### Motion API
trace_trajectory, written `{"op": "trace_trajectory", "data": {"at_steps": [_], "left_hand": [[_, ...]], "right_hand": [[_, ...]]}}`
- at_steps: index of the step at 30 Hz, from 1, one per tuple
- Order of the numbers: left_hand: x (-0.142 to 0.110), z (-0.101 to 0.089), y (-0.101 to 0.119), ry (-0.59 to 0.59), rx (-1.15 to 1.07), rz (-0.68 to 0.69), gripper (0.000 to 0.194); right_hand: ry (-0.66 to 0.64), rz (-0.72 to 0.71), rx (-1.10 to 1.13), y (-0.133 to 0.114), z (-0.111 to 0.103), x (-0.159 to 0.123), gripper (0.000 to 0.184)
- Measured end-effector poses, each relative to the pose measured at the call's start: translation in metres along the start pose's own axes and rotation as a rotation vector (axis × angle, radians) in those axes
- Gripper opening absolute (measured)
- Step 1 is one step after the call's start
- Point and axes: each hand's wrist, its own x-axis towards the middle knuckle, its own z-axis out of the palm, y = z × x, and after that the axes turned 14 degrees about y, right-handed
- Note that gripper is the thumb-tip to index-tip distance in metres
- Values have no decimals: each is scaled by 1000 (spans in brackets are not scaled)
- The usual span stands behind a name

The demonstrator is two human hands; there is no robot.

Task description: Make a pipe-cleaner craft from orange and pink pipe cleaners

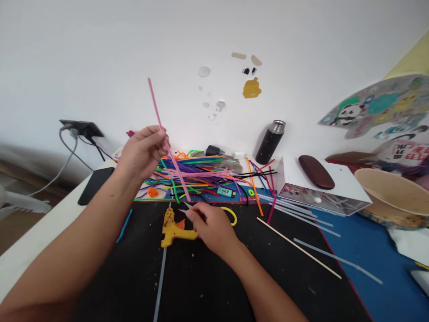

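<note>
our left hand (142,150) pinches the pink stick (173,161) near its middle. the stick leans down to the right, its low end just above the scissors (188,206), blades apart, held by our nearer right hand (213,226).

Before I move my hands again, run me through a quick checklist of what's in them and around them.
1. Left hand holding the pink pipe cleaner: ok.
2. Right hand holding the scissors: ok, blades parted.
3. Pipe cleaner's lower end clear of the blades: cannot tell; they look very close.
4. Yellow glue gun well away from the right hand: not ok; its handle sits right by it.
5. Glue stick at the gun's back: ok.
6. Gun's nozzle cool: cannot tell.
</note>
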Motion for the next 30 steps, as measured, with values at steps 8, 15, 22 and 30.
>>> {"op": "trace_trajectory", "data": {"at_steps": [8,15,22,30], "left_hand": [[-38,-9,-62,56,-105,-308,26],[-52,19,-78,10,-170,-244,38],[-81,45,-95,-223,-19,-119,41],[-83,33,-95,-475,174,29,37]], "right_hand": [[102,214,422,12,-6,13,46],[233,240,421,12,-18,18,54],[330,285,449,17,-23,21,55],[364,285,452,25,-22,23,52]]}}
